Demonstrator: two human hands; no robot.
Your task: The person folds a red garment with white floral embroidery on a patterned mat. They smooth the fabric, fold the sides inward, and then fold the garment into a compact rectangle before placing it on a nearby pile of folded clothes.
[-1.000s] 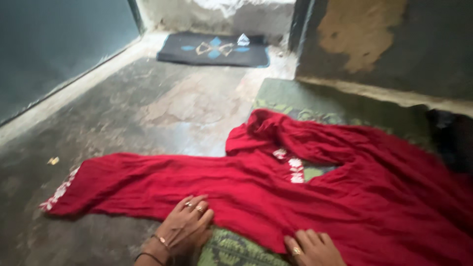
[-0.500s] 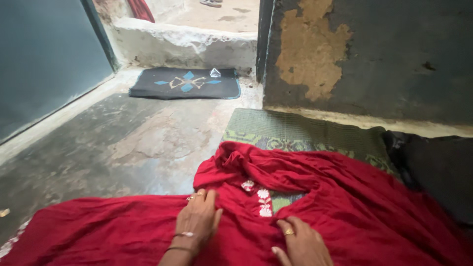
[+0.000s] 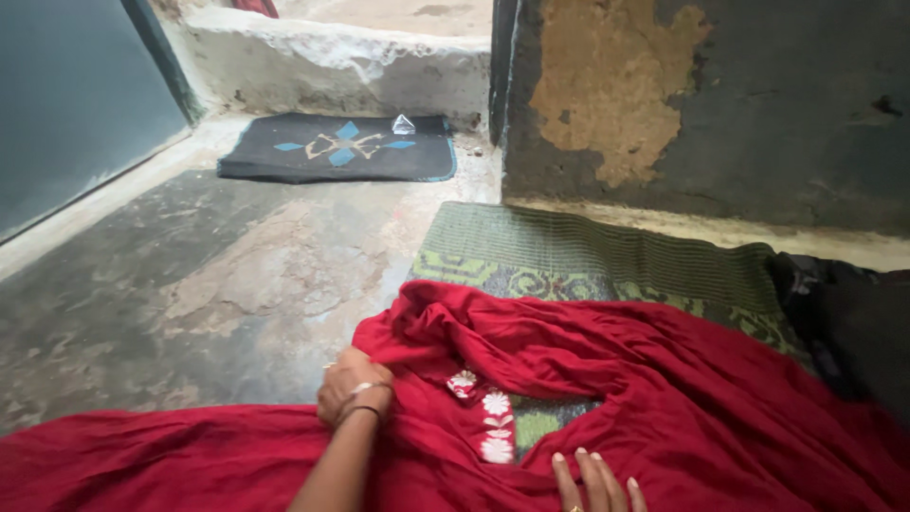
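Your left hand (image 3: 353,384) had closed on the near-left shoulder of the red embroidered kurta (image 3: 607,379), which lay spread over the green mat (image 3: 569,251); your right hand (image 3: 595,484) rested open, flat. Nothing was folded yet; wrinkles remained.

Left hand (image 3: 349,387) curled, knuckles up, forearm stretched forward; right hand (image 3: 594,484) flat, fingers spread.

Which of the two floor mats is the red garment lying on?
The green woven mat beside the wall; the red garment covers its near end. The black doormat with the blue pattern lies apart by the step.
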